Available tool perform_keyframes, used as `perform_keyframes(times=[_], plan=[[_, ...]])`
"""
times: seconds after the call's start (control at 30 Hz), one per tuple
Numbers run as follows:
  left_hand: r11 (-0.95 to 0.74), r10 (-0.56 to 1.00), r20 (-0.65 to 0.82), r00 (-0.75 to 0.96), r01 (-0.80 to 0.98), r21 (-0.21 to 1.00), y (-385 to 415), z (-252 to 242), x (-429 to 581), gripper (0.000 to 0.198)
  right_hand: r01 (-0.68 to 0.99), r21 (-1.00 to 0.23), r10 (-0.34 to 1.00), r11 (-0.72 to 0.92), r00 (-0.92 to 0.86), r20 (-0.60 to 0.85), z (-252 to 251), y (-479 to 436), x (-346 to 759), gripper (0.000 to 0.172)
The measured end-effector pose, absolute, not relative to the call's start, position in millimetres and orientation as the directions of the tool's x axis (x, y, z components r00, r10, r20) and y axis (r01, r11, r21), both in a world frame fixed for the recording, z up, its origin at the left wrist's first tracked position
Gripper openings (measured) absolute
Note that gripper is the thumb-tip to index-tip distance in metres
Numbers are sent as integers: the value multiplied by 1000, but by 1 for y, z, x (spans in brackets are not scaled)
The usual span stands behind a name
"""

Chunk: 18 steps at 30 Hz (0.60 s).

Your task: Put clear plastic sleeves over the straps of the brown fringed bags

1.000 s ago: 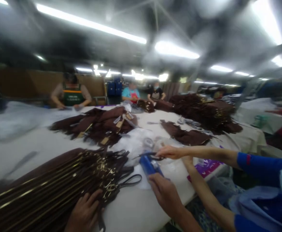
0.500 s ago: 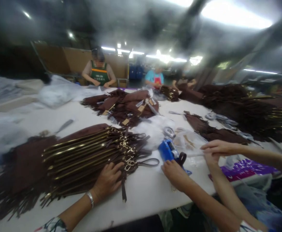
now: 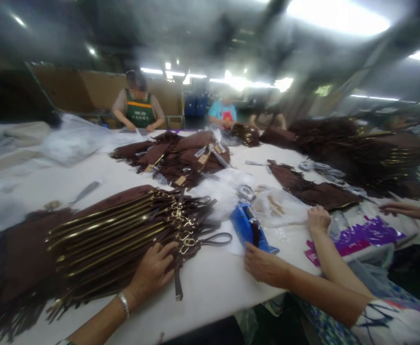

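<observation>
My left hand [image 3: 152, 270] lies open, fingers spread, on the near end of a stack of brown fringed bags [image 3: 98, 235] with gold zippers and clasps. A silver bracelet is on that wrist. My right hand [image 3: 263, 266] rests on the white table [image 3: 213, 287], fingers loosely stretched and holding nothing. Its fingertips are just short of a blue tape dispenser [image 3: 246, 225]. A dark strap loop [image 3: 213, 238] from the stack lies between the two hands.
A co-worker's fist [image 3: 318, 219] rests by a clear plastic bag [image 3: 278, 208], and another of their hands [image 3: 400, 209] is at far right. A purple printed packet [image 3: 357, 237] lies at the table edge. More brown bag piles [image 3: 181, 155] lie behind. Several people work at the far side.
My right hand has drawn back a little from the blue dispenser it was touching. The co-worker's upper hand has moved away to the right. My left hand stays on the stack.
</observation>
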<state>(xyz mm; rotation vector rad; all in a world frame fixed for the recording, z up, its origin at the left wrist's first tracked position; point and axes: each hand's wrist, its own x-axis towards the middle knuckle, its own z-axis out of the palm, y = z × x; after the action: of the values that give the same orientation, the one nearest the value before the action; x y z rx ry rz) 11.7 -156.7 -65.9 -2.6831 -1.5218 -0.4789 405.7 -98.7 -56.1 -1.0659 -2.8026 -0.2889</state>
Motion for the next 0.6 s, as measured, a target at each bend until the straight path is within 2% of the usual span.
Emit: perform_keyframes(times=[0.07,0.13,0.2,0.4,0.5,0.6], plan=[[-525,833,269,483,844,109,-157,-67,12,8,516,163,507,841,-857,96,-53,-100,410,9],[-519,833,271,482,850,85,-158,-68,12,7,380,186,383,906,-923,20,-50,-101,411,22],[-511,837,262,480,858,59,-158,-68,13,8,316,208,326,926,-945,-16,-46,-101,408,30],[-498,847,224,483,867,12,-159,-73,13,10,266,203,289,942,-953,-91,-33,-94,396,24],[-507,839,229,493,862,1,-157,-78,11,10,274,173,301,946,-941,-154,-25,-91,396,5],[-524,824,254,506,852,1,-156,-81,9,12,293,132,317,947,-922,-223,-24,-93,398,16]])
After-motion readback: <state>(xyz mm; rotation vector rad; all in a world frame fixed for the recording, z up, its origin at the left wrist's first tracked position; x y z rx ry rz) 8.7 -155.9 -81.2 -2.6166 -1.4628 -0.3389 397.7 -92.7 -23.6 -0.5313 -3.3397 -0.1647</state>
